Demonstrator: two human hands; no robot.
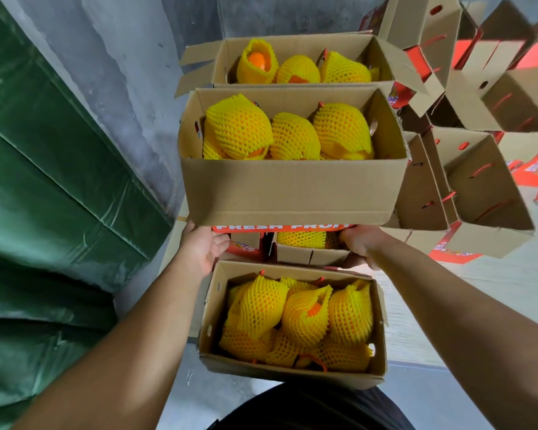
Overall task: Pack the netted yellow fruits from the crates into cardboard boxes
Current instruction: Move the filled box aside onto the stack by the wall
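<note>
Head view: we are gripping the open brown cardboard box (292,190) of yellow foam-netted fruits (288,131) by its bottom corners, left hand (204,246) and right hand (359,243) curling underneath, risking a forward tilt spilling fruit.

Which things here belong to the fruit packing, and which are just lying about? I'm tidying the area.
Part of the job:
- held box, gripped underneath by left hand and right hand
- netted fruits
- filled box behind
- filled box near the body
- empty boxes

Lying about:
- green tarp
</note>
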